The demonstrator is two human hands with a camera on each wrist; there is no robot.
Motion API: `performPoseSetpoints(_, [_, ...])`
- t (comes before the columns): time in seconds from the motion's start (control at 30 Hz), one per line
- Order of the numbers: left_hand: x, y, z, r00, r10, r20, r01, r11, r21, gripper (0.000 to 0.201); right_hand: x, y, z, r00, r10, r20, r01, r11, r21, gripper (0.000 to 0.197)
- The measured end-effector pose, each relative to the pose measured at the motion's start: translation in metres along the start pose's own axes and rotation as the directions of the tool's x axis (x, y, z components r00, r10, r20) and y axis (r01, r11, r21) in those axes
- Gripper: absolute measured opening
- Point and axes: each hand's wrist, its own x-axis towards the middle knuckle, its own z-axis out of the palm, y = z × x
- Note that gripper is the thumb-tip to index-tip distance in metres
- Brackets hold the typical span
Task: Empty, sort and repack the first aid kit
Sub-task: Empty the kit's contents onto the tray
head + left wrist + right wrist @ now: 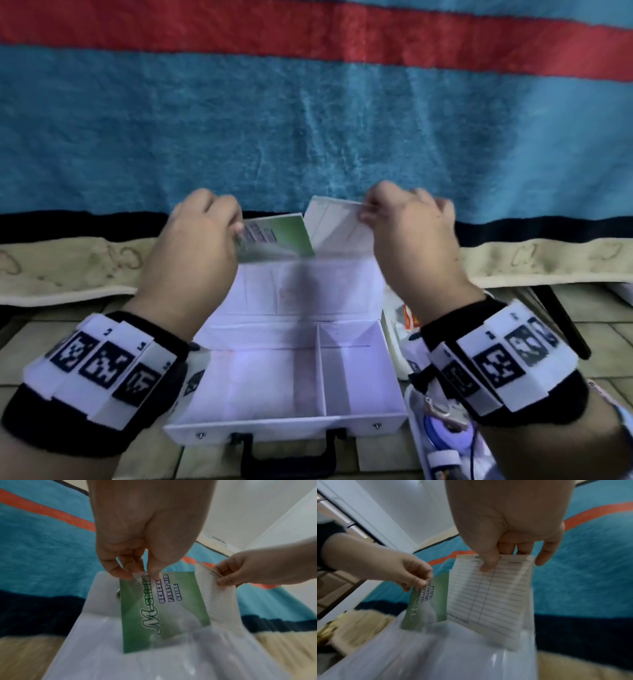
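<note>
A white first aid case (356, 371) lies open on the floor, its two tray compartments bare and its lid (308, 287) standing up. My left hand (205, 222) pinches the top edge of a green first aid guide booklet (281, 236) (164, 609) (433, 601) whose lower part sits in the lid's clear pocket. My right hand (400, 212) pinches the top of a white ruled checklist sheet (339, 222) (489, 593) (219, 601), which also reaches down into that pocket, just right of the booklet.
Loose kit items lie to the right of the case: white packets (400, 325) and a clear pouch (448, 435) holding small tools. A blue blanket (308, 120) with a red stripe hangs behind the case. The case's black handle (287, 455) points toward me on the tiled floor.
</note>
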Motion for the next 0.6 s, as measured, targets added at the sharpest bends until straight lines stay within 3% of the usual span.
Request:
performPoseSetpoints(0.13, [-0.002, 0.033, -0.017, 0.999, 0.039, -0.029, -0.042, 0.994, -0.100, 0.007, -0.017, 0.015, -0.054, 0.969, 0.175, -0.174, -0.135, 0.966, 0.218, 0.008])
performPoseSetpoints(0.27, [-0.018, 0.076, -0.015, 0.998, 0.045, 0.047, -0.028, 0.948, -0.317, 0.010, -0.060, 0.054, -0.110, 0.885, 0.361, -0.295, -0.314, 0.929, 0.193, 0.014])
performPoseSetpoints(0.33, [-0.030, 0.095, -0.003, 0.991, 0.041, 0.128, 0.016, 0.908, -0.418, 0.012, -0.093, 0.098, -0.130, 0.827, 0.466, -0.314, -0.404, 0.881, 0.245, 0.015])
performPoseSetpoints(0.43, [-0.052, 0.123, 0.021, 0.963, 0.057, 0.265, 0.099, 0.836, -0.539, 0.015, -0.158, 0.203, -0.150, 0.728, 0.654, -0.205, -0.586, 0.749, 0.310, 0.065])
performPoseSetpoints(0.47, [-0.060, 0.132, 0.028, 0.951, 0.053, 0.304, 0.130, 0.824, -0.551, 0.016, -0.175, 0.229, -0.154, 0.691, 0.685, -0.232, -0.624, 0.726, 0.288, 0.067])
performPoseSetpoints(0.53, [-0.074, 0.152, 0.041, 0.936, 0.025, 0.352, 0.186, 0.813, -0.552, 0.014, -0.198, 0.254, -0.156, 0.677, 0.707, -0.205, -0.662, 0.706, 0.250, 0.040])
performPoseSetpoints(0.57, [-0.081, 0.162, 0.047, 0.932, 0.002, 0.362, 0.211, 0.809, -0.548, 0.012, -0.202, 0.253, -0.159, 0.686, 0.706, -0.175, -0.668, 0.707, 0.233, 0.023])
performPoseSetpoints(0.6, [-0.086, 0.170, 0.053, 0.929, -0.031, 0.368, 0.242, 0.805, -0.542, 0.011, -0.202, 0.247, -0.162, 0.706, 0.692, -0.149, -0.668, 0.721, 0.182, 0.017])
